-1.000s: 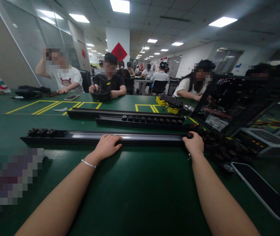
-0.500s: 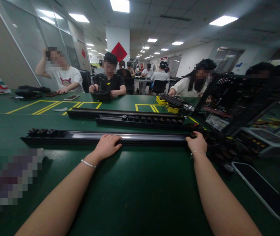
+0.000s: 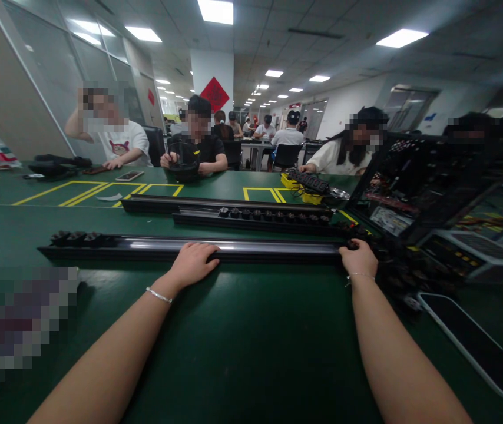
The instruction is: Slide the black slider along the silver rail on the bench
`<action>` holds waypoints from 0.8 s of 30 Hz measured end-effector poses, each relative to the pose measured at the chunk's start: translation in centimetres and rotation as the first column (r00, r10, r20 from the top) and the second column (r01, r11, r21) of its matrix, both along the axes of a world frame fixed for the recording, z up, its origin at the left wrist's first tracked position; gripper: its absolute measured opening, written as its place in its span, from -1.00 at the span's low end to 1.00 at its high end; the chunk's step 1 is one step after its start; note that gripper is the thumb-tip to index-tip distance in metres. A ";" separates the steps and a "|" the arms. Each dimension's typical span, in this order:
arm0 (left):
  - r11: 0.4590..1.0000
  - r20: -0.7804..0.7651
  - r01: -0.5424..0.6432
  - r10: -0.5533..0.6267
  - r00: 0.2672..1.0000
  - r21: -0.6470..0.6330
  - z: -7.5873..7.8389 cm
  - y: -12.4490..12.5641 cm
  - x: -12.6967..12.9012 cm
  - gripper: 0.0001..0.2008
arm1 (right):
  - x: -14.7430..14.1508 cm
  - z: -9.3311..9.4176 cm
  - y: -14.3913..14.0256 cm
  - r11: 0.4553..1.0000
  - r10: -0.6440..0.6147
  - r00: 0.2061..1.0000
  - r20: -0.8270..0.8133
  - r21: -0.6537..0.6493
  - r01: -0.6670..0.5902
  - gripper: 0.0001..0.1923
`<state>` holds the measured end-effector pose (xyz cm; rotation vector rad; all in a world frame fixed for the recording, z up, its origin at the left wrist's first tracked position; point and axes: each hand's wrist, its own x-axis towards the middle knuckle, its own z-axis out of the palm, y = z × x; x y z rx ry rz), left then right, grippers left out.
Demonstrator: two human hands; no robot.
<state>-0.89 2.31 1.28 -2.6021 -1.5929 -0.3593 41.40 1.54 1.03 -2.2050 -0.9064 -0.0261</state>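
A long black rail (image 3: 269, 249) with a shiny trough lies crosswise in front of me. Several small black round parts (image 3: 77, 237) sit at its left end. My left hand (image 3: 196, 260) is closed over the rail's middle, thumb on the near side and fingers over the top. At the rail's right end, my right hand (image 3: 359, 258) pinches a small dark part (image 3: 352, 244), mostly hidden by the fingers. Behind lie two more black rails, one (image 3: 154, 205) farther back and a nearer one (image 3: 202, 218) carrying a row of small round parts.
Dark parts (image 3: 410, 274) pile up right of my right hand, near a phone (image 3: 472, 335). An open black case (image 3: 393, 182) and a grey metal box (image 3: 476, 253) stand at the right. Co-workers sit across the green table (image 3: 255, 353). A pixelated object (image 3: 22, 318) lies at left.
My right hand has shifted slightly to the right at the rail's end. The left hand and the rail look unmoved.
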 end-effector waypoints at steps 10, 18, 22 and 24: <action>1.000 -0.001 -0.002 0.002 1.000 0.010 0.0 -0.2 0.0 -0.63 | 0.2 0.0 0.0 0.999 -0.035 0.999 0.011 0.014 0.035 -0.50; 1.000 -0.004 -0.002 0.002 1.000 0.015 0.0 -0.2 0.0 -0.63 | 1.6 -0.2 0.0 0.993 -0.096 0.995 -0.021 0.062 0.097 -0.52; 1.000 -0.006 -0.007 0.007 1.000 0.007 0.1 -0.2 0.1 -0.62 | 1.9 -0.5 -0.1 0.991 -0.098 0.995 0.002 0.096 0.098 -0.52; 1.000 -0.006 -0.009 0.009 1.000 0.001 0.2 -0.3 0.1 -0.62 | 2.1 -0.8 0.0 0.986 -0.103 0.995 0.008 0.134 0.101 -0.51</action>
